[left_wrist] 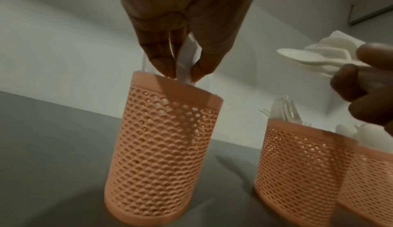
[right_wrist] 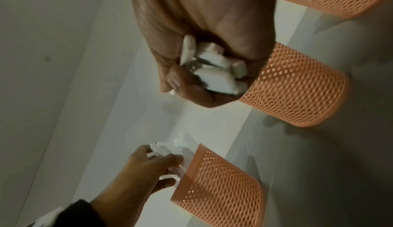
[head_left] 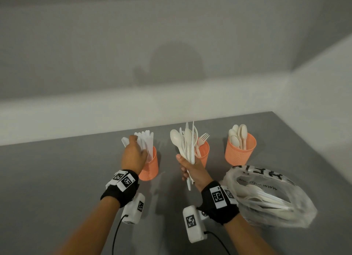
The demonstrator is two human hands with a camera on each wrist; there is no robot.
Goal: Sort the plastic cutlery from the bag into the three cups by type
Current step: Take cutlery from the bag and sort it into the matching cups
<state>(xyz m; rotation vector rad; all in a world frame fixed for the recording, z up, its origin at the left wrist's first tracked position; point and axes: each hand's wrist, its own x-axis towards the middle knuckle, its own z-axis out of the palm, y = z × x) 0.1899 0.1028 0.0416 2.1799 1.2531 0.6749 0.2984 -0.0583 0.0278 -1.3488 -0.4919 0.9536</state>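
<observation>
Plain grey desk [head_left: 57,178] shoved into a corner, bare whitish walls [head_left: 133,45] on two sides, pretty dim lighting, soft shadow on the back wall.

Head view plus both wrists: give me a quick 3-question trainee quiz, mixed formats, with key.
1. True or false: the right hand holds a mixed bundle of cutlery upright.
2. Multiple choice: the left hand is at the top of which cup? A) left cup, with knives B) middle cup, with forks C) right cup, with spoons
3. Fill in: the plastic bag lies on the table to the ___ of the right wrist.

Key: 1 true; 2 A; 3 right
</observation>
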